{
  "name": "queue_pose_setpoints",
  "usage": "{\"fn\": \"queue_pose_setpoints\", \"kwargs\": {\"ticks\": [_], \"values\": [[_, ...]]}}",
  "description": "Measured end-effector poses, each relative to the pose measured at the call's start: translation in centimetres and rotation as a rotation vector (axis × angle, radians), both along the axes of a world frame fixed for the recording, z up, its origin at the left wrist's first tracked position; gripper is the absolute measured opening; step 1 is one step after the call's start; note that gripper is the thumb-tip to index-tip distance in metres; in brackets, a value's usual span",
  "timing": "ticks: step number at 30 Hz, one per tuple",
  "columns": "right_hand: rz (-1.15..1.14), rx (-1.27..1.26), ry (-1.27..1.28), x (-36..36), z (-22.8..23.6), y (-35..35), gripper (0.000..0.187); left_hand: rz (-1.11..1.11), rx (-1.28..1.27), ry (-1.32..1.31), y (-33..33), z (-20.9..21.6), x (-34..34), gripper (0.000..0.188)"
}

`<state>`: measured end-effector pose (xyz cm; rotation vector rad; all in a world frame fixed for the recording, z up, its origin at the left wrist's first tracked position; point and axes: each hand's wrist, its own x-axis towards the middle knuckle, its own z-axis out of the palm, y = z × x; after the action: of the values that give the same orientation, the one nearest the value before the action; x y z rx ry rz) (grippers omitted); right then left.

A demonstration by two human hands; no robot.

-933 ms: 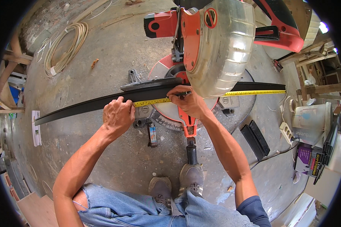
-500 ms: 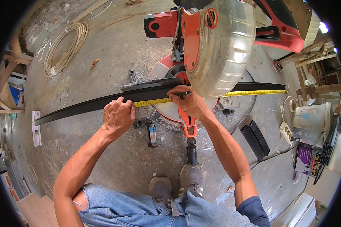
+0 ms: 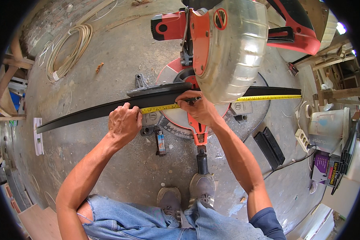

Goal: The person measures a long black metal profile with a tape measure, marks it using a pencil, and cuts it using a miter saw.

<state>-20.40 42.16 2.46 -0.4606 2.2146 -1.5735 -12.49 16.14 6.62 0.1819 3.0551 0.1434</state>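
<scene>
A long black profile bar [image 3: 84, 115] lies across the bed of a red mitre saw [image 3: 200, 52]. Along its near edge runs a yellow tape measure blade [image 3: 160, 108], stretched out to the bar's right end. My left hand [image 3: 125, 122] is closed over the bar and the blade's left part; any tape case is hidden beneath it. Above the saw's turntable, my right hand [image 3: 199, 108] pinches a slim dark pen-like marker [image 3: 196, 98] against the bar, next to the blade. The saw's clear blade guard [image 3: 236, 52] hangs just beyond my right hand and hides part of the bar.
Short black offcuts [image 3: 269, 148] and a lighter [image 3: 161, 143] lie on the concrete floor. At right stand a power strip [image 3: 302, 140] with a cable and a pale bucket [image 3: 328, 126]. A white profile piece [image 3: 38, 136] sits under the bar's left end; coiled hose [image 3: 70, 52] lies far left.
</scene>
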Motion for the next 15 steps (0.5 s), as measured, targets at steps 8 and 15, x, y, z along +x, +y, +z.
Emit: {"fn": "queue_pose_setpoints", "kwargs": {"ticks": [8, 15], "values": [[-0.005, -0.008, -0.017, 0.0, 0.1, 0.1, 0.017, 0.025, 0.011, -0.045, 0.3, 0.3, -0.2, 0.021], [-0.334, -0.584, -0.14, 1.6, -0.3, 3.7, 0.014, 0.012, 0.015, 0.022, -0.1, -0.4, 0.0, 0.019]]}}
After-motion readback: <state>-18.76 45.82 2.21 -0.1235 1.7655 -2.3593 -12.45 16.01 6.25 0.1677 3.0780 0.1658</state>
